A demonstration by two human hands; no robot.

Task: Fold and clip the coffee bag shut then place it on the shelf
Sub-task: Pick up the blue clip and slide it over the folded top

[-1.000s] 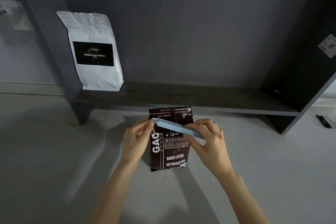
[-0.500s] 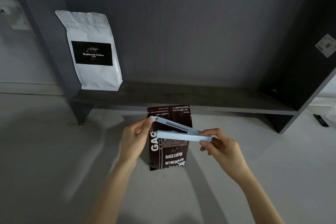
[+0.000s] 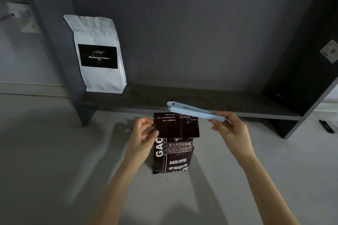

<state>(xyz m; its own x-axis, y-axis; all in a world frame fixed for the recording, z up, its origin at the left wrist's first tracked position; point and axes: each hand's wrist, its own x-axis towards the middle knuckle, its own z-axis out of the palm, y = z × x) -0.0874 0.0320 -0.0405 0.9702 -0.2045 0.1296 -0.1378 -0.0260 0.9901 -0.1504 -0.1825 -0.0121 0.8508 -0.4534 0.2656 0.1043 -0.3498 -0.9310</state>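
A dark brown coffee bag (image 3: 172, 153) stands upright on the grey floor, its top folded down over the front. My left hand (image 3: 143, 136) pinches the folded flap at its left edge. My right hand (image 3: 229, 129) holds a long pale blue clip (image 3: 193, 111) by its right end, above and behind the bag's top, clear of the flap. The clip's two bars lie close together and point left. The dark shelf board (image 3: 210, 103) runs just behind the bag.
A white coffee bag (image 3: 98, 55) with a black label stands at the shelf's left end, against the upright panel (image 3: 53, 42). The shelf's right side panel (image 3: 314, 78) carries a small sticker. A black object (image 3: 327, 126) lies on the floor at far right.
The clip was across the bag's fold, held at both ends. My right hand lifted it off and up to the right; my left hand let go of it and now pinches the flap.
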